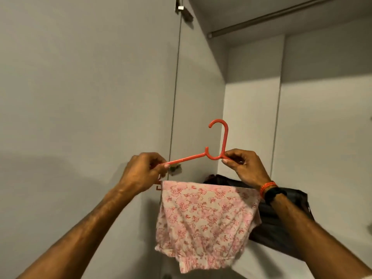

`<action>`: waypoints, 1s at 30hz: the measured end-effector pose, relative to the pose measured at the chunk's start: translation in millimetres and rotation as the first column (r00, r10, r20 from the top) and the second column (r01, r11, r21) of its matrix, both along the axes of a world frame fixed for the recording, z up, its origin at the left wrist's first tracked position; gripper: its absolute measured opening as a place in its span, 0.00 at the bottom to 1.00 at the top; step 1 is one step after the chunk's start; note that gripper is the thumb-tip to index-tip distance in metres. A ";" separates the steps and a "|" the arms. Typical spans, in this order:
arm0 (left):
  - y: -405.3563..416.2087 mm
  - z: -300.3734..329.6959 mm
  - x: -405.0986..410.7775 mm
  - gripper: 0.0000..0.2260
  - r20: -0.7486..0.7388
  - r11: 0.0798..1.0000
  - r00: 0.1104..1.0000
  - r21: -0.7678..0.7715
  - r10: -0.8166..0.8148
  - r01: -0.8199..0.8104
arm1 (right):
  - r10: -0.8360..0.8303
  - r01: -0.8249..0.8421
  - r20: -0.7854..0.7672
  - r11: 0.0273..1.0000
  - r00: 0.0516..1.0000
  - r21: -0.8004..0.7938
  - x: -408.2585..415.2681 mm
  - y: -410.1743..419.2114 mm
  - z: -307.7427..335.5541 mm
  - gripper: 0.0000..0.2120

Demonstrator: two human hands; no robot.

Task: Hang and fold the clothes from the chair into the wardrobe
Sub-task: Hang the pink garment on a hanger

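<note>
Orange plastic hanger (203,156) held raised before open wardrobe (251,109), hook uppermost, tilted down toward left. Pink floral garment (203,222) draped over lower bar, folded, hanging crumpled below, lower edge uneven. Hanger gripped at both shoulders: left hand (143,172) at left end, right hand (245,166) pinching beside hook base. Wardrobe rail (281,16) seen above right, well apart from hook.

Open space lies below the grey metal wardrobe rail (281,16), while a dark folded garment (281,224) lower down fills the compartment's left corner.
</note>
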State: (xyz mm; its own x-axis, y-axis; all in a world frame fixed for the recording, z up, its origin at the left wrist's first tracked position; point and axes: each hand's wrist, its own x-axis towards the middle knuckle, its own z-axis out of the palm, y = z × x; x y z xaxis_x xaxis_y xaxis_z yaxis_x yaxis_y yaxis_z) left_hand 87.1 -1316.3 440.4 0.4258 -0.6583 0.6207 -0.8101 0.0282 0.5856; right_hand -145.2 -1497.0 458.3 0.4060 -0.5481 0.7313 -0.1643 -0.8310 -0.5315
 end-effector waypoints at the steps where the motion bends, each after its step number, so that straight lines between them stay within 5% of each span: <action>1: -9.1 2.0 6.1 0.07 0.001 0.999 1.000 -0.028 -0.031 0.031 | -0.005 0.005 0.003 1.000 1.000 -0.004 1.3 -12.1 3.9 0.09; 11: -149.1 41.5 26.5 0.03 -0.124 0.941 0.966 -0.283 -0.227 0.185 | -0.011 0.020 0.137 0.998 0.991 -0.067 43.7 -154.2 52.8 0.10; 23: -275.9 122.5 31.7 0.04 -0.131 0.891 0.989 -0.454 -0.069 0.002 | -0.212 0.276 0.245 0.922 0.946 -0.272 89.4 -283.6 101.1 0.20; 27: -299.5 157.8 40.8 0.06 -0.108 0.863 0.994 -0.504 -0.032 -0.027 | -0.078 0.102 0.078 0.917 0.994 -0.386 106.9 -297.1 102.7 0.27; 30: -310.7 184.7 46.5 0.08 -0.076 0.854 0.997 -0.518 -0.004 -0.036 | -0.161 0.116 -0.052 0.868 0.986 -0.484 122.9 -305.6 108.6 0.33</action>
